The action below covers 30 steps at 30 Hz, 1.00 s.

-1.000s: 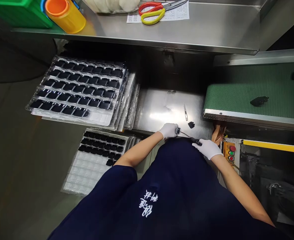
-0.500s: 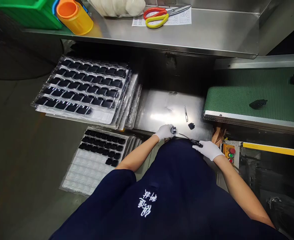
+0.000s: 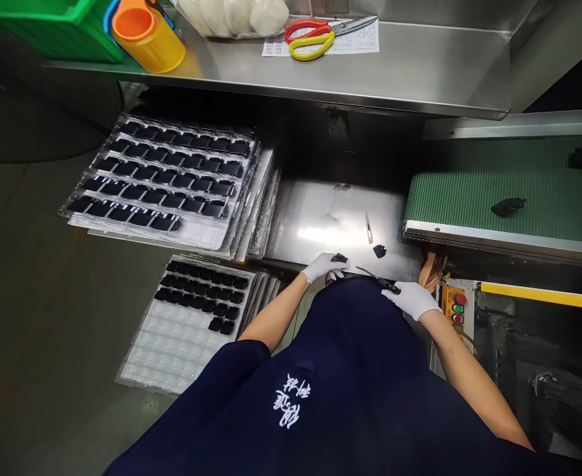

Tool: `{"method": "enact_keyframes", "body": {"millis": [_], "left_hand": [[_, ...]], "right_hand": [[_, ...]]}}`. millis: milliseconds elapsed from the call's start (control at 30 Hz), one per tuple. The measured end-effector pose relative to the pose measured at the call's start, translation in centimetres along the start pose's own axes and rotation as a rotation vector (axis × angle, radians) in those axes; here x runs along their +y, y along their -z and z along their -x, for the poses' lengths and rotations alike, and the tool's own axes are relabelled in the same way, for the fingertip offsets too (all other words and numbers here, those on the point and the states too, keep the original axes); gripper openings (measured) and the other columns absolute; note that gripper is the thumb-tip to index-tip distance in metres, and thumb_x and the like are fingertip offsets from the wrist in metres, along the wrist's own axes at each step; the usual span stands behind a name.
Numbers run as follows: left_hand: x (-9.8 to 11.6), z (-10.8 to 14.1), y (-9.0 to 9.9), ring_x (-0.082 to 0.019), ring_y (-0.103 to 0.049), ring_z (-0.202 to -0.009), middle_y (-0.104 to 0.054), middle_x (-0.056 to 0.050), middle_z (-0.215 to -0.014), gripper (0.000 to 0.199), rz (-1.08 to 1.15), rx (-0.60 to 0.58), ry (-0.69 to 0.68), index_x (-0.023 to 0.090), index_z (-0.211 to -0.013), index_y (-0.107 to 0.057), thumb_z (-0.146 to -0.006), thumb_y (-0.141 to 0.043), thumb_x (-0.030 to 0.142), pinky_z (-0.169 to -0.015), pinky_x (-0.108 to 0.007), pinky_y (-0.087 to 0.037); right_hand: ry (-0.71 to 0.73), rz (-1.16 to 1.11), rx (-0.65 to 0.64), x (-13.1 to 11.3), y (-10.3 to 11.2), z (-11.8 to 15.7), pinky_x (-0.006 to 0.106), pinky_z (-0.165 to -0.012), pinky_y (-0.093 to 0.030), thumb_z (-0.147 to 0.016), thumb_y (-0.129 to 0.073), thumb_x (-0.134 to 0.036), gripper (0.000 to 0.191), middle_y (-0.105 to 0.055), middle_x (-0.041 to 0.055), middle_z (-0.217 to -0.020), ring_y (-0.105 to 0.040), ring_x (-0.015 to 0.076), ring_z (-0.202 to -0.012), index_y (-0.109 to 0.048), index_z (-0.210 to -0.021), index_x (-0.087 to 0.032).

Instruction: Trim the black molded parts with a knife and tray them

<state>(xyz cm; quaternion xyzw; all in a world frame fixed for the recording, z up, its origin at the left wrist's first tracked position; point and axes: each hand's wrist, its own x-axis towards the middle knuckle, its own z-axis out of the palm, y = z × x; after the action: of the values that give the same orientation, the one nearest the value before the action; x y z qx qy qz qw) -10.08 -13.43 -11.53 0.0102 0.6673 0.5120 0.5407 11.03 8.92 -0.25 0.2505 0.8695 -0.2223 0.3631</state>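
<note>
In a white glove, my left hand (image 3: 322,267) grips a small black plastic part (image 3: 339,258) by its edge, just above the front of the metal bench. My right hand (image 3: 411,299), gloved too, is closed around the handle of a slim black tool (image 3: 378,279). Its thin tip points left toward the part, with a gap between them. Whether the tool is a blade or nippers is too small to tell. Another black part (image 3: 380,251) lies on the metal bench (image 3: 315,218), near a thin utility knife (image 3: 368,227).
Stacked clear trays (image 3: 152,175) of black parts stand at left, with a part-filled tray (image 3: 172,330) lower down. On the right, a green conveyor belt (image 3: 454,192) carries black pieces. Scissors (image 3: 315,41) rest on the shelf above. Control buttons (image 3: 458,309) sit beside my right wrist.
My left hand has turned the black part and shifted slightly left, its fingers now spread differently beneath it. My right hand and the slim tool have moved only slightly.
</note>
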Motion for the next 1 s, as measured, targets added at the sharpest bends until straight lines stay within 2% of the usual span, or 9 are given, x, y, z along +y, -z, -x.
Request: {"method": "enact_keyframes", "body": {"millis": [100,267,433,533,600,700,833,933,1000], "left_hand": [[-0.7,0.2,-0.1,-0.028,-0.077,-0.096,-0.076,-0.02,-0.106,0.045,0.211,-0.047,0.005,0.01,-0.111,-0.07,-0.093,-0.07,0.052,-0.077,-0.034,-0.064],[-1.7,-1.8,-2.2,-0.024,-0.076,-0.1,-0.073,-0.02,-0.111,0.049,0.36,0.068,0.064,0.013,-0.109,-0.065,-0.102,-0.052,0.059,-0.084,-0.033,-0.065],[-0.9,-4.7,-1.1,-0.023,-0.074,-0.093,-0.072,-0.018,-0.101,0.059,0.281,0.225,0.156,0.012,-0.107,-0.063,-0.1,-0.048,0.069,-0.08,-0.032,-0.064],[-0.6,-5.2,-0.3,-0.02,-0.072,-0.088,-0.071,-0.016,-0.101,0.061,0.15,0.303,0.193,0.011,-0.111,-0.063,-0.1,-0.048,0.069,-0.077,-0.032,-0.062],[-0.7,-4.9,-1.1,-0.019,-0.07,-0.087,-0.071,-0.013,-0.105,0.055,0.026,0.336,0.187,0.011,-0.115,-0.063,-0.102,-0.05,0.063,-0.079,-0.035,-0.061],[-0.8,-4.6,-4.5,-0.023,-0.069,-0.103,-0.069,-0.013,-0.116,0.045,-0.192,0.357,0.086,0.013,-0.121,-0.062,-0.097,-0.065,0.051,-0.093,-0.04,-0.056],[0.0,-6.1,-11.2,-0.033,-0.053,-0.136,-0.059,-0.016,-0.142,0.067,-0.453,0.326,-0.119,0.021,-0.13,-0.059,-0.074,-0.09,0.041,-0.111,-0.041,-0.044],[1.2,-7.7,-15.3,-0.04,-0.043,-0.144,-0.051,-0.022,-0.149,0.069,-0.596,0.321,-0.182,0.019,-0.129,-0.059,-0.07,-0.092,0.036,-0.113,-0.047,-0.04],[1.9,-8.3,-16.8,-0.042,-0.041,-0.144,-0.05,-0.026,-0.148,0.058,-0.674,0.334,-0.186,0.015,-0.124,-0.06,-0.076,-0.088,0.033,-0.113,-0.05,-0.039]], "right_hand": [[0.017,-0.035,-0.007,0.3,-0.7,-0.1,0.037,-0.086,-0.051,-0.095,-0.047,-0.071,0.058,-0.077,0.0144,-0.106,-0.073,0.0331,-0.103,-0.076,-0.098,-0.021],[-0.007,-0.097,-0.013,1.0,-2.1,-0.1,0.035,-0.087,-0.05,-0.095,-0.05,-0.069,0.056,-0.077,0.0147,-0.105,-0.072,0.0316,-0.103,-0.076,-0.098,-0.019],[-0.028,-0.201,-0.013,3.3,-3.7,0.6,0.033,-0.086,-0.049,-0.096,-0.054,-0.063,0.05,-0.078,0.0119,-0.105,-0.072,0.0297,-0.102,-0.078,-0.102,-0.02],[-0.051,-0.276,0.006,4.8,-4.8,1.5,0.032,-0.086,-0.049,-0.097,-0.055,-0.059,0.046,-0.078,0.0106,-0.108,-0.072,0.0282,-0.102,-0.078,-0.104,-0.021],[-0.087,-0.329,0.024,5.8,-5.6,2.2,0.032,-0.086,-0.049,-0.097,-0.055,-0.059,0.045,-0.078,0.0103,-0.109,-0.072,0.0283,-0.103,-0.078,-0.106,-0.021],[-0.142,-0.403,0.046,7.3,-6.8,3.2,0.032,-0.087,-0.05,-0.097,-0.054,-0.061,0.047,-0.078,0.0104,-0.111,-0.072,0.029,-0.106,-0.078,-0.108,-0.022],[-0.181,-0.465,0.064,9.2,-8.2,4.0,0.031,-0.086,-0.049,-0.097,-0.054,-0.063,0.048,-0.077,0.0101,-0.112,-0.071,0.0278,-0.107,-0.077,-0.11,-0.022],[-0.198,-0.472,0.065,10.3,-8.9,4.3,0.03,-0.084,-0.049,-0.096,-0.055,-0.063,0.047,-0.078,0.0106,-0.107,-0.072,0.0269,-0.105,-0.076,-0.106,-0.022],[-0.203,-0.473,0.06,10.8,-9.1,4.5,0.029,-0.082,-0.049,-0.095,-0.055,-0.064,0.047,-0.078,0.0103,-0.103,-0.072,0.0266,-0.102,-0.077,-0.104,-0.022]]}}
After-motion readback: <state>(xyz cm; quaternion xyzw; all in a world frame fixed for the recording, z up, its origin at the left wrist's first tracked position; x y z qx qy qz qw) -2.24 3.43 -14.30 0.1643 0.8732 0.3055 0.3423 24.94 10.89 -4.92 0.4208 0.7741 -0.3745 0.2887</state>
